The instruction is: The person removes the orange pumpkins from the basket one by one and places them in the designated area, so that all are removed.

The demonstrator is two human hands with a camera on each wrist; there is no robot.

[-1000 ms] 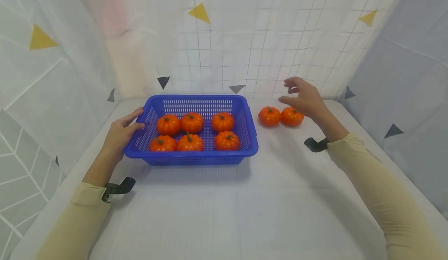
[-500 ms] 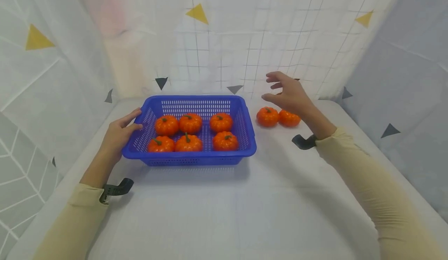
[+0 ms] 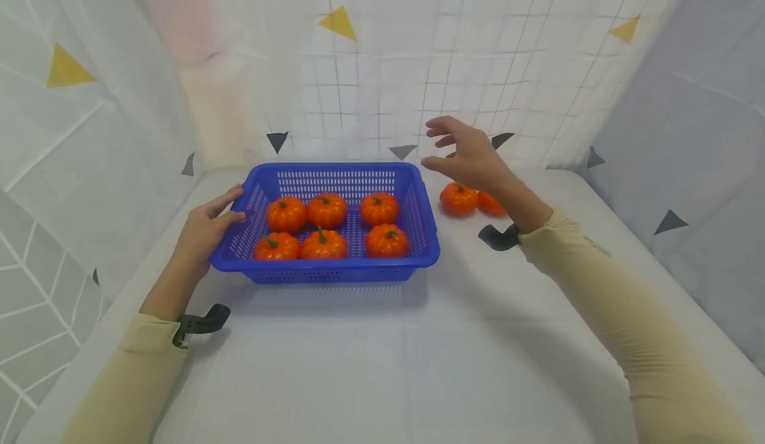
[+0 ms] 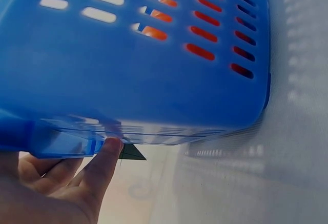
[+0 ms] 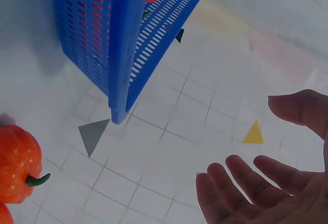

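Observation:
A blue perforated plastic basket (image 3: pixel 325 264) with several small orange pumpkins (image 3: pixel 323 244) inside sits on the white table. At its left end my left hand (image 3: pixel 200 235) grips the rim, the thumb over the edge; the left wrist view shows fingers (image 4: pixel 105 165) against the outer wall. My right hand (image 3: pixel 469 155) is raised in the air near the basket's back right corner, holding nothing, thumb and fingers spread apart. Below it, two more pumpkins lie side by side on the table: one (image 3: pixel 459 200) mostly visible, the other (image 3: pixel 491 204) partly hidden by the right wrist.
White cloth walls with yellow and dark triangles enclose the table (image 3: pixel 358 364) at the back (image 3: pixel 382 66) and both sides. Each wrist wears a dark camera mount (image 3: pixel 499 237).
My right hand has moved left above the two loose pumpkins towards the basket, staying empty. The left hand, basket and pumpkins have kept their places.

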